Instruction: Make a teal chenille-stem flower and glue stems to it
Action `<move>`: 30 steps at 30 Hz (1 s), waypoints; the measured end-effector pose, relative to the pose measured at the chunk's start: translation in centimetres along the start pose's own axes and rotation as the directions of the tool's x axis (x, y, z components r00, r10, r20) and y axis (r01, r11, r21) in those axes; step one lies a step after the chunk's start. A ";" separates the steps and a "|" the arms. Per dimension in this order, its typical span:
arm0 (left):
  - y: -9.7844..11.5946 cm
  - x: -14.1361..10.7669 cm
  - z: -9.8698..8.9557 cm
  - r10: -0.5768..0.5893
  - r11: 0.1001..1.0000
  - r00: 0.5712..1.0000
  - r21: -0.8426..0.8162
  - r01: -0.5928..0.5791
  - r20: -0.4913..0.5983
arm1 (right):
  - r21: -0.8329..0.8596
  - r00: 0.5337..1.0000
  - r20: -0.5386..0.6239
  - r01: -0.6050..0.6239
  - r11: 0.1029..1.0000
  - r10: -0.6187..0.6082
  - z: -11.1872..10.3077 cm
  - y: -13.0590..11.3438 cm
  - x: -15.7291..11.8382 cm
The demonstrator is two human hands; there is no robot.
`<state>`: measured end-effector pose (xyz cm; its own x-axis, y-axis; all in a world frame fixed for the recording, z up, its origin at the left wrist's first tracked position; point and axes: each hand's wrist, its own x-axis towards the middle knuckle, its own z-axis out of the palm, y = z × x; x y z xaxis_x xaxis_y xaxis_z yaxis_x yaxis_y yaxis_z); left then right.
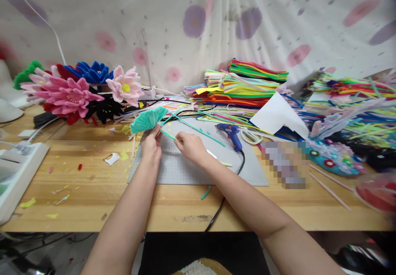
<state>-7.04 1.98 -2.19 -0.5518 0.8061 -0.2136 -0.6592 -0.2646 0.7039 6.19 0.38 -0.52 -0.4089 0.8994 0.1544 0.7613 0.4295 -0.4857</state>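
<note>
A teal fan-shaped piece made of fuzzy stems spreads out at the left of the grey mat. My left hand is closed round its narrow base. From that base a thin teal and yellow stem runs right, and my right hand pinches its far end. Both hands are above the grey mat. Beyond them a loose teal stem lies slanting across the mat, with short teal cuttings near it.
A blue glue gun rests on the mat's right side beside scissors. Fuzzy flowers stand at the left, above a white power strip. Stem bundles are piled at the back. White paper lies right.
</note>
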 end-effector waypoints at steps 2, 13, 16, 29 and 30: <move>0.0 0.0 -0.1 -0.003 1.000 1.000 -0.003 0.003 0.005 | 0.053 1.000 0.004 0.012 0.999 -0.012 0.0 0.3 0.1; 0.6 0.5 -0.3 -0.051 0.996 0.999 -0.067 0.051 0.001 | -0.076 0.986 0.081 0.154 0.985 -0.148 -0.3 1.2 0.1; 0.9 0.9 -0.6 -0.024 0.998 0.999 -0.060 0.022 -0.030 | -0.166 0.982 0.108 0.172 0.971 -0.155 -0.3 1.4 -0.5; 0.6 0.5 -0.3 -0.023 0.996 1.000 -0.088 0.025 0.021 | 0.720 0.897 0.430 -0.270 0.640 -0.105 -0.3 2.0 2.0; 0.6 0.5 -0.3 -0.027 0.996 0.999 -0.090 0.029 0.029 | 0.741 0.879 0.468 -0.334 0.583 -0.092 -0.1 1.9 2.1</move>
<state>-7.82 2.05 -2.10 -0.5186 0.8282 -0.2125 -0.7184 -0.2873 0.6335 6.82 3.13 -1.02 -0.6647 0.7133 -0.2224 0.2075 -0.1098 -0.9721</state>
